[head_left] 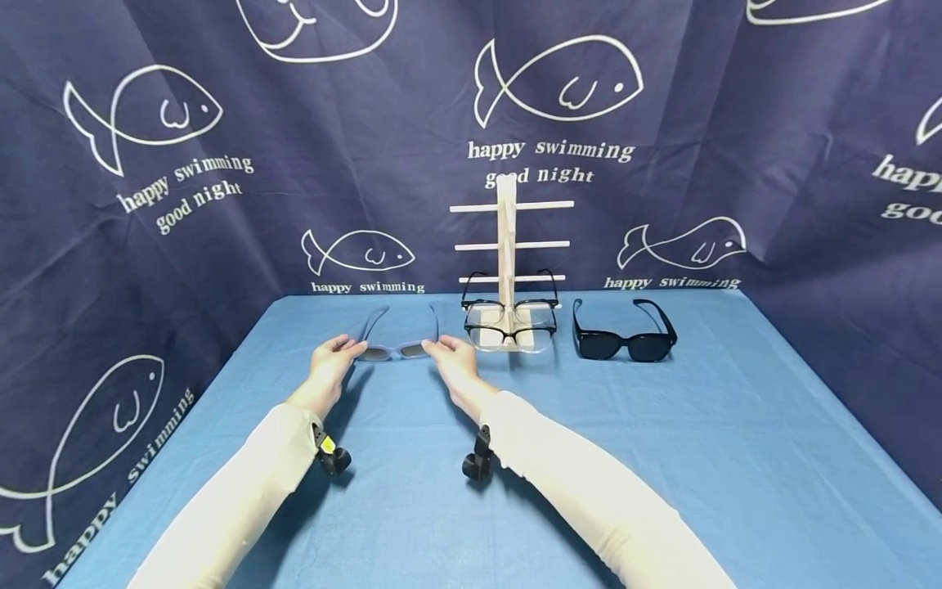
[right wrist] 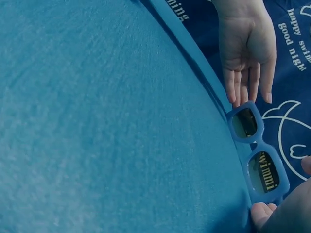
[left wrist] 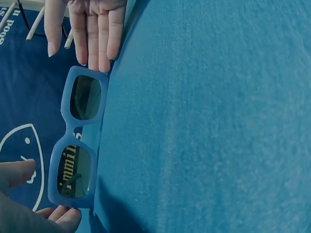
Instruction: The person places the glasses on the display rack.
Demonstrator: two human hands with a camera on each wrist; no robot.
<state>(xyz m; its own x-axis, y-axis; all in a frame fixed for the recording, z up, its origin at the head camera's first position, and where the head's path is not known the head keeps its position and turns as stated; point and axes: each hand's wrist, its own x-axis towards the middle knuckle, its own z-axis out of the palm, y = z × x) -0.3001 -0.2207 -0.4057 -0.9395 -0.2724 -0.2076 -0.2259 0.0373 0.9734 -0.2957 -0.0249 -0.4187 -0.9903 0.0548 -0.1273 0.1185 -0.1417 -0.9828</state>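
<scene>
Left grip [head_left: 329, 370] and right grip [head_left: 456, 365], thumbs spread from straight fingers, flank the blue sunglasses [left wrist: 73, 131], likely steadying both ends.

I'm seeing black sunglasses [head_left: 605, 345] lying right of a wooden rack [head_left: 506, 254] (it's bearing two clear-lensed pairs [head_left: 486, 337]) before a fish-print backdrop [head_left: 412, 164].
</scene>
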